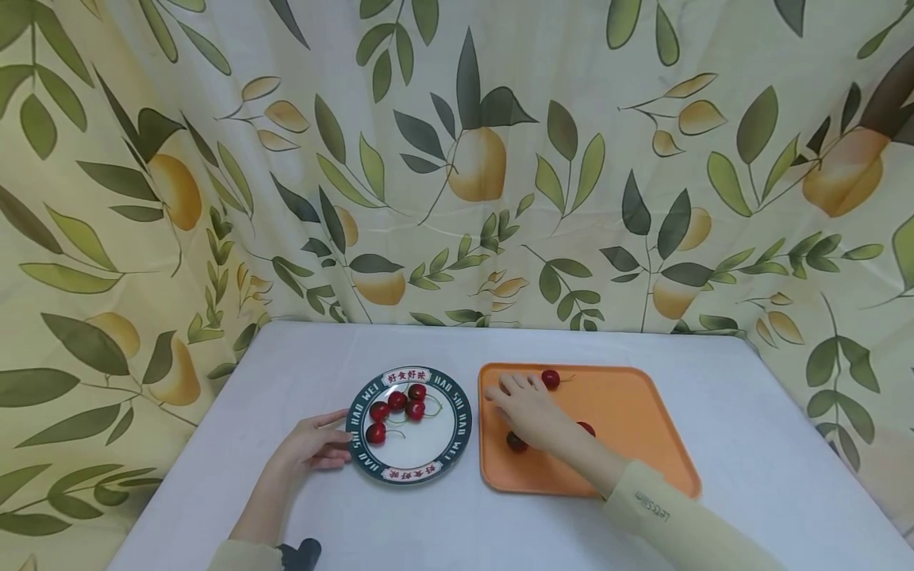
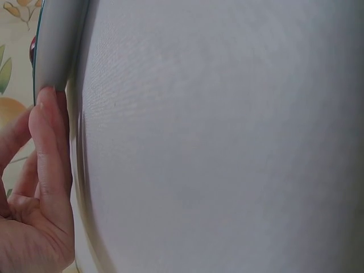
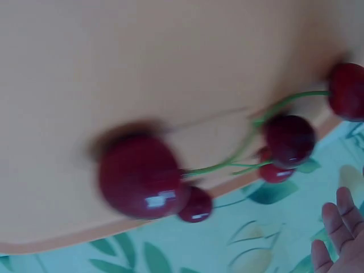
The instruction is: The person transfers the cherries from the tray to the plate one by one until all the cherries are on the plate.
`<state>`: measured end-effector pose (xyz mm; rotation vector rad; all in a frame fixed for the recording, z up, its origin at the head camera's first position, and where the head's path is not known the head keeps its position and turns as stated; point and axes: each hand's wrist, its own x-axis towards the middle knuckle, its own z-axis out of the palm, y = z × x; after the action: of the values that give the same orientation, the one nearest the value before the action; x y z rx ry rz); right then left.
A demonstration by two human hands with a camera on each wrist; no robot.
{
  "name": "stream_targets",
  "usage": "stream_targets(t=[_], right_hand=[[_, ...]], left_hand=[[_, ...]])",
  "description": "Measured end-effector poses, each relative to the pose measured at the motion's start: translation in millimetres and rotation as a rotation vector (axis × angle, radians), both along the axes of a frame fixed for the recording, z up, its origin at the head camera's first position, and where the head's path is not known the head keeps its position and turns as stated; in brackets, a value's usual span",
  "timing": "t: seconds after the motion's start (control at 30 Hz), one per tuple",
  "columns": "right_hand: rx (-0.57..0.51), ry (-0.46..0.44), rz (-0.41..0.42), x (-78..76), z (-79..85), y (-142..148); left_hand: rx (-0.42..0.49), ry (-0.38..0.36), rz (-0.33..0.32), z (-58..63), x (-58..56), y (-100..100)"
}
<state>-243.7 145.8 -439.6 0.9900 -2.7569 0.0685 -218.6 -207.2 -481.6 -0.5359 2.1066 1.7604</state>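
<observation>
My left hand (image 1: 314, 444) is at the left rim of a round plate (image 1: 360, 468) with a dark green lettered border. In the left wrist view its fairly straight fingers (image 2: 48, 142) meet the plate's edge (image 2: 60, 45). Several dark red cherries (image 1: 397, 400) with green stems lie in the plate. My right hand (image 1: 531, 412) reaches over the left part of an orange tray (image 1: 643, 436), its fingers spread. Around it on the tray are cherries, one (image 1: 551, 379) beyond the fingers and one (image 1: 516, 442) partly under the palm. In the right wrist view the fingers (image 3: 338, 227) hold nothing, below a cherry (image 3: 348, 92).
A white cloth covers the table (image 1: 443, 523), and the plate and tray lie side by side on it. Behind the table hangs a curtain (image 1: 457, 238) printed with leaves and fruit. A dark strap (image 1: 303, 553) is on the left wrist.
</observation>
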Motion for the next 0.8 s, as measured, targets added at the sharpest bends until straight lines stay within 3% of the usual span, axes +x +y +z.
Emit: stream_targets(t=[0.2, 0.47, 0.8], right_hand=[[-0.007, 0.008, -0.049, -2.1, -8.6, 24.6], [0.072, 0.063, -0.074, -4.1, -13.6, 49.4], [0.143, 0.009, -0.105, -3.5, -18.2, 62.7]], left_hand=[[0.000, -0.001, -0.005, -0.2, -0.2, -0.3], [-0.002, -0.011, -0.010, 0.5, -1.7, -0.7], [-0.008, -0.015, -0.016, 1.6, -1.2, -0.7]])
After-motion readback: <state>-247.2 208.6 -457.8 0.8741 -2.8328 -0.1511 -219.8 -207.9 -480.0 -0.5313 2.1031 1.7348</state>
